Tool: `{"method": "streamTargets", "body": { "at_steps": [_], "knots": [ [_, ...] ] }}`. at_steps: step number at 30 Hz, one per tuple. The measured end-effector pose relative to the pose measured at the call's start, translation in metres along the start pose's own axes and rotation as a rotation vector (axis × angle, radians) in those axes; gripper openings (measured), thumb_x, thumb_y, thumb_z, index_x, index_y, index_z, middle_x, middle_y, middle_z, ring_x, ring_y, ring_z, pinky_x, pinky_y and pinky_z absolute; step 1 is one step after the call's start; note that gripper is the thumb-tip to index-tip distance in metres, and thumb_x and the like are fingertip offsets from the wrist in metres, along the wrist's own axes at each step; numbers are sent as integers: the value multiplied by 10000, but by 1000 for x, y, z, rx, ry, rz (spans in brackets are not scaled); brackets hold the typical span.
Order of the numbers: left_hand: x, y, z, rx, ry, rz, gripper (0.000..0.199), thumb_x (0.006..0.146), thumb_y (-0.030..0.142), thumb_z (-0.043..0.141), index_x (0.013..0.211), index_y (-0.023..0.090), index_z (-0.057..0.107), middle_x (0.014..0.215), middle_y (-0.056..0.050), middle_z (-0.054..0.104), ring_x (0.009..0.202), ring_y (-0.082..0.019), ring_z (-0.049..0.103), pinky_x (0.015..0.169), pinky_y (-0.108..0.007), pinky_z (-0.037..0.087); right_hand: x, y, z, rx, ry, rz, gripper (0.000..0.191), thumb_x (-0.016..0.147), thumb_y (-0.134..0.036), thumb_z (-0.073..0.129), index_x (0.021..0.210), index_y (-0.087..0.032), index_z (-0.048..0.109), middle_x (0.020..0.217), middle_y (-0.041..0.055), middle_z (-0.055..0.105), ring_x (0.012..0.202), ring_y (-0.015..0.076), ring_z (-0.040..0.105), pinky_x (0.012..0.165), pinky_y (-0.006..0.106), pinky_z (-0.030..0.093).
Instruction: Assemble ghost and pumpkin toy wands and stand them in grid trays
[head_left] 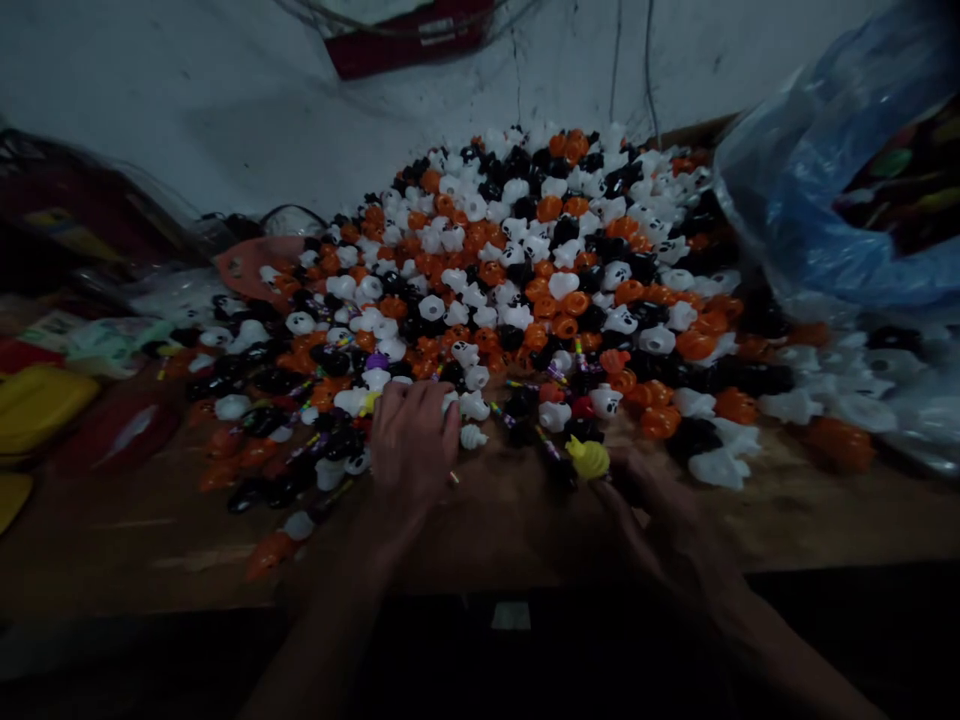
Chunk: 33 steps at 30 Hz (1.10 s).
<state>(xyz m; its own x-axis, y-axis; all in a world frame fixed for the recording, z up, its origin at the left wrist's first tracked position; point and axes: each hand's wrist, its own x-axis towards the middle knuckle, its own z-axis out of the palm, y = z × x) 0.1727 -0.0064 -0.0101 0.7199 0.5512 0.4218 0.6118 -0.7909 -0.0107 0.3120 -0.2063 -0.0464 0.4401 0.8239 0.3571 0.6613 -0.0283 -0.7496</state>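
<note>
My left hand (415, 440) reaches down into the near edge of a pile of small plastic figures, its fingers curled over the pieces. What lies under those fingers is hidden; a short stick end (454, 479) shows beside the palm. At the right, my right hand (656, 505) has its thumb and fingertips at a yellow ridged swirl figure (589, 458), which they seem to pinch. A thin patterned stick (548, 442) lies just left of the yellow figure. A white ribbed figure (472, 437) rests right of my left hand.
The big heap of white ghost, orange pumpkin and black figures (487, 270) slopes up against the wall. A blue-tinted plastic bag (810, 190) stands at right, an orange basket (259, 265) behind left. Yellow objects (45, 405) lie far left on the wooden table (495, 540).
</note>
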Motion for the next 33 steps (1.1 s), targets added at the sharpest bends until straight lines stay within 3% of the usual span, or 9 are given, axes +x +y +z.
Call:
{"method": "streamTargets", "body": {
  "at_steps": [3, 7, 12, 14, 16, 20, 23, 28, 33],
  "knots": [
    [20, 6, 4, 108, -112, 20, 252, 801, 348, 606, 946, 147, 654, 988, -115, 643, 992, -330, 489, 833, -452, 401, 5, -9, 7, 27, -2, 16, 191, 915, -195, 447, 1097, -202, 509, 898, 47, 616, 754, 161, 598, 663, 268, 467],
    [29, 17, 17, 188, -217, 47, 252, 722, 328, 687, 861, 118, 668, 1027, -170, 608, 1026, -375, 482, 832, -483, 396, 15, -18, 9, 21, -34, 60, 232, 931, -221, 421, 1145, -208, 509, 943, 61, 622, 823, 183, 603, 698, 289, 476],
    [30, 17, 14, -15, -44, 37, 283, 767, 278, 616, 1022, 156, 624, 1056, -138, 619, 1090, -363, 471, 910, -516, 371, 23, -19, 3, 16, -59, 77, 213, 953, -227, 360, 1013, -207, 563, 878, 54, 636, 760, 172, 605, 671, 284, 482],
    [32, 17, 1, -278, 57, -56, 359, 785, 267, 579, 1127, 159, 584, 1115, -123, 612, 1080, -319, 509, 933, -472, 389, 26, -16, 1, 24, -40, 58, 196, 949, -224, 380, 955, -198, 574, 858, 53, 637, 742, 165, 606, 667, 278, 484],
    [31, 19, -14, -707, 57, -239, 411, 797, 263, 553, 1200, 188, 533, 1127, -97, 609, 974, -250, 584, 868, -397, 452, 28, -13, 2, 35, -22, 39, 170, 944, -221, 409, 930, -198, 578, 887, 53, 642, 758, 159, 610, 647, 262, 481],
    [15, 24, -28, -1700, -208, -603, 392, 758, 163, 497, 1146, 213, 525, 1129, -69, 593, 752, -140, 614, 642, -270, 476, 28, -15, 4, -9, 2, -22, 139, 929, -197, 461, 1011, -207, 573, 961, 53, 654, 820, 162, 623, 668, 257, 488],
    [-2, 28, -25, -2063, -319, -796, 254, 756, 196, 506, 1000, 177, 570, 1035, -62, 603, 673, -105, 569, 554, -228, 433, 26, -25, 7, -74, -25, -85, 154, 926, -178, 462, 1045, -190, 559, 945, 66, 652, 794, 167, 622, 673, 271, 485],
    [-19, 36, -21, -1902, -182, -953, 205, 767, 331, 605, 842, 141, 583, 712, -15, 583, 568, -73, 506, 413, -151, 317, 24, -37, 14, -72, -110, -174, 167, 940, -173, 420, 1066, -175, 530, 871, 63, 613, 738, 154, 603, 639, 262, 477],
    [-28, 37, -17, -1817, -224, -992, 249, 763, 377, 530, 661, 151, 506, 542, 23, 527, 361, -26, 321, 321, -139, 161, 21, -36, 8, -172, -122, -313, 208, 930, -182, 430, 1107, -189, 538, 915, 78, 639, 758, 178, 631, 629, 277, 502]
  ]
}}
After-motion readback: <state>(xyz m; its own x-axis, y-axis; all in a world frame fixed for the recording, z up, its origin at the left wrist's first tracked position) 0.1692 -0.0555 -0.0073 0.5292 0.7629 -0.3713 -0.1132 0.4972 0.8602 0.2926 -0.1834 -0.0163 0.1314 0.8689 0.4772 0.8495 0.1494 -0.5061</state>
